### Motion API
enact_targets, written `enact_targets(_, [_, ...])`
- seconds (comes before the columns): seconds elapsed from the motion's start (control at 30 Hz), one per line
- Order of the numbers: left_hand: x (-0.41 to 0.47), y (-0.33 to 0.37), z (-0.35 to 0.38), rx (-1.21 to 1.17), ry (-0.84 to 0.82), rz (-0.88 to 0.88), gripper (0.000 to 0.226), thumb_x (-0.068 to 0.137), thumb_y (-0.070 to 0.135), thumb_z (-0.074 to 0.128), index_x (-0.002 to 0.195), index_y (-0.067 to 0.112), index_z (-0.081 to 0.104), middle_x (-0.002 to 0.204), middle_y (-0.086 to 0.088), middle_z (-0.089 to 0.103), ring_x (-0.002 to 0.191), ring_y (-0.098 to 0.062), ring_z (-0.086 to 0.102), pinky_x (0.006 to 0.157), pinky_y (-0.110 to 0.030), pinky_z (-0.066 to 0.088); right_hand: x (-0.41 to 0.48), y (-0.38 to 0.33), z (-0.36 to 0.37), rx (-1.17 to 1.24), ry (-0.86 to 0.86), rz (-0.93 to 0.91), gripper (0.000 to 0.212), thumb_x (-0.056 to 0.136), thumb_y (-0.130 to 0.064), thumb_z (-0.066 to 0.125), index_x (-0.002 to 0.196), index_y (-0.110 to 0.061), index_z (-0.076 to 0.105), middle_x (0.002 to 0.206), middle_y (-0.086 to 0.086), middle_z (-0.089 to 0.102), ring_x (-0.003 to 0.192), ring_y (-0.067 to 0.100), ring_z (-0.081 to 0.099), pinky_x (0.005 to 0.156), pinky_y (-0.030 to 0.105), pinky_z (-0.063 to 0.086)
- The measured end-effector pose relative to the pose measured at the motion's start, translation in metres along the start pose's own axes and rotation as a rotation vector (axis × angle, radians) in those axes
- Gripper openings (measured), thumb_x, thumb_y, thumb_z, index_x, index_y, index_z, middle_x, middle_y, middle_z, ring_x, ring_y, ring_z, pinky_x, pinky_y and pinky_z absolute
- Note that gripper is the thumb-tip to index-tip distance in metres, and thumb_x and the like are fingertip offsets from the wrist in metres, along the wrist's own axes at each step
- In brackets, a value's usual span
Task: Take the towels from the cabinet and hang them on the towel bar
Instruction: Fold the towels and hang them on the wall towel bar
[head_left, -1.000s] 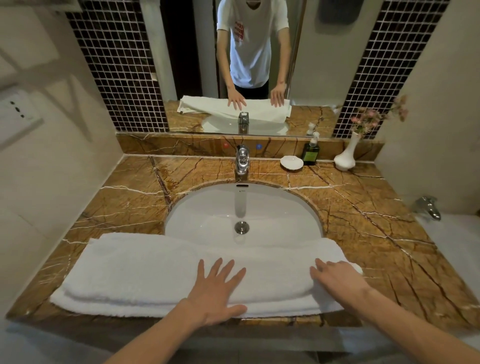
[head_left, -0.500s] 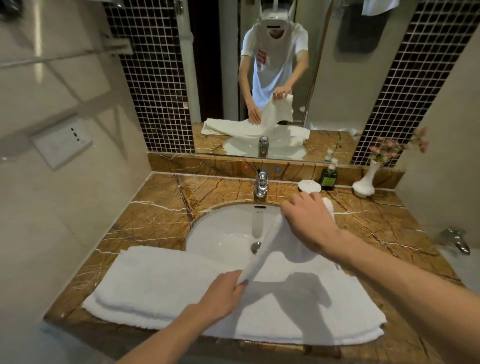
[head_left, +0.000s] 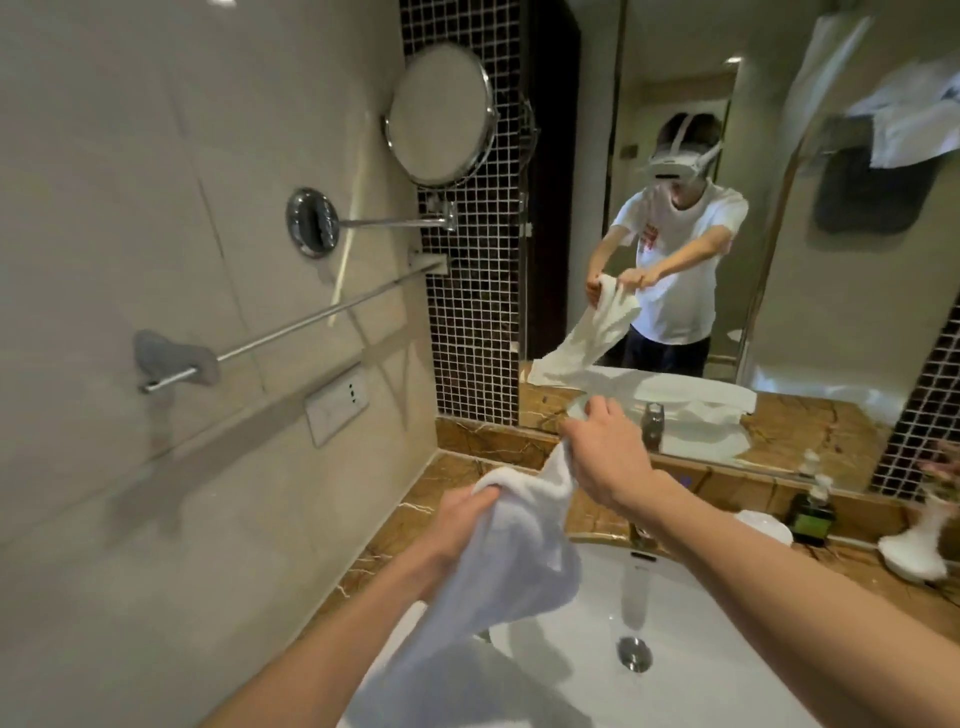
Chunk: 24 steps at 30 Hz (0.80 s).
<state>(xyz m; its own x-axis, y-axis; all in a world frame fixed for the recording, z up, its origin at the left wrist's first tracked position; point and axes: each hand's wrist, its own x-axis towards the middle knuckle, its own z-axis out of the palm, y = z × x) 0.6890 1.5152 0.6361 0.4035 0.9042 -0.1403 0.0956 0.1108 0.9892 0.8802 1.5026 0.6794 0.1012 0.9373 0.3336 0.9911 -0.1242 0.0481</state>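
A white towel (head_left: 509, 566) hangs lifted above the sink's left side, its lower end trailing down toward the counter edge. My left hand (head_left: 457, 525) grips its top edge on the left. My right hand (head_left: 608, 457) grips the same edge a little higher and to the right. The chrome towel bar (head_left: 306, 325) runs along the left wall, up and to the left of both hands, with nothing hanging on it. Another white towel lying on the counter shows only in the mirror's reflection (head_left: 691, 400).
A round shaving mirror (head_left: 439, 114) on a swing arm juts from the left wall above the bar. A wall socket (head_left: 337, 405) sits below the bar. The white sink (head_left: 691, 623), tap (head_left: 652, 421), soap bottle (head_left: 813, 512), dish and white vase (head_left: 914, 551) stand on the marble counter.
Both hands went from resting flat on the folded towels to gripping one towel and lifting it up and leftward. The view has swung toward the left wall and the bar.
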Motion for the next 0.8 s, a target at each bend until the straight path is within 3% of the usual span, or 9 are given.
enact_targets(0.1, [0.006,0.034,-0.018,-0.157,0.094,0.007,0.029,0.089,0.032,0.058,0.099,0.008,0.070,0.107,-0.018,0.068,0.096,-0.028,0.062,0.086,-0.038,0.048,0.020,-0.024,-0.003,0.388,-0.112,0.096,0.026,0.093,-0.018,0.040,0.114,-0.013,0.054,0.125,0.018,0.050,0.115,0.036,0.045,0.092,0.041,0.041])
enact_targets(0.17, [0.011,0.050,-0.028,-0.235,0.087,-0.006,0.057,0.075,0.051,0.067,0.111,0.007,0.068,0.117,-0.022,0.065,0.111,-0.033,0.060,0.104,-0.049,0.042,0.031,-0.038,-0.010,0.654,-0.195,0.188,0.036,0.097,-0.019,0.036,0.128,-0.004,0.048,0.136,0.021,0.047,0.122,0.036,0.046,0.101,0.042,0.039])
enact_targets(0.23, [0.010,0.067,-0.032,-0.336,0.064,-0.019,0.064,0.086,0.057,0.054,0.121,0.004,0.062,0.122,-0.023,0.061,0.118,-0.035,0.055,0.108,-0.051,0.037,0.035,-0.046,-0.013,0.856,-0.327,0.273,0.036,0.098,-0.021,0.035,0.122,0.000,0.052,0.129,0.020,0.052,0.110,0.031,0.052,0.098,0.041,0.042])
enact_targets(0.3, [0.007,0.084,-0.033,-0.405,0.045,-0.037,0.062,0.097,0.052,0.035,0.124,0.001,0.058,0.122,-0.022,0.062,0.117,-0.032,0.057,0.104,-0.044,0.042,0.038,-0.045,-0.007,1.078,-0.403,0.399,0.047,0.095,-0.038,0.036,0.121,-0.005,0.057,0.127,0.019,0.057,0.103,0.029,0.056,0.098,0.045,0.046])
enact_targets(0.4, [0.011,0.101,-0.033,-0.485,0.046,-0.004,0.060,0.099,0.050,0.032,0.114,0.001,0.062,0.103,-0.017,0.071,0.094,-0.026,0.070,0.083,-0.038,0.052,0.035,-0.035,-0.003,1.252,-0.524,0.499,0.060,0.083,-0.068,0.040,0.116,-0.024,0.063,0.122,0.007,0.063,0.106,0.026,0.058,0.090,0.047,0.050])
enact_targets(0.47, [0.009,0.113,-0.032,-0.521,0.028,0.004,0.060,0.099,0.050,0.031,0.104,0.000,0.064,0.094,-0.018,0.073,0.082,-0.026,0.072,0.077,-0.039,0.051,0.024,-0.029,-0.022,1.398,-0.657,0.521,0.058,0.078,-0.075,0.045,0.109,-0.031,0.067,0.111,0.001,0.069,0.105,0.024,0.060,0.085,0.045,0.051])
enact_targets(0.57, [-0.003,0.131,-0.033,-0.519,-0.005,0.012,0.051,0.098,0.042,0.039,0.109,-0.002,0.063,0.100,-0.020,0.071,0.087,-0.028,0.071,0.080,-0.041,0.051,0.023,-0.015,-0.035,1.608,-0.653,0.415,0.052,0.083,-0.066,0.053,0.118,-0.029,0.063,0.117,0.002,0.068,0.111,0.026,0.060,0.099,0.051,0.046])
enact_targets(0.67, [-0.017,0.148,-0.042,-0.418,-0.047,-0.002,0.032,0.094,0.020,0.049,0.114,-0.003,0.061,0.103,-0.019,0.070,0.094,-0.029,0.067,0.082,-0.039,0.052,0.034,-0.009,-0.052,1.834,-0.577,0.364,0.051,0.087,-0.048,0.061,0.125,-0.015,0.060,0.121,0.013,0.065,0.109,0.030,0.064,0.089,0.045,0.054])
enact_targets(0.8, [-0.039,0.179,-0.062,-0.193,-0.064,0.036,0.021,0.088,-0.004,0.048,0.095,0.001,0.066,0.082,-0.011,0.072,0.071,-0.019,0.069,0.069,-0.028,0.056,0.050,-0.011,-0.097,1.851,-0.433,0.266,0.062,0.085,-0.018,0.068,0.141,-0.013,0.041,0.141,0.010,0.047,0.106,0.027,0.062,0.074,0.040,0.055])
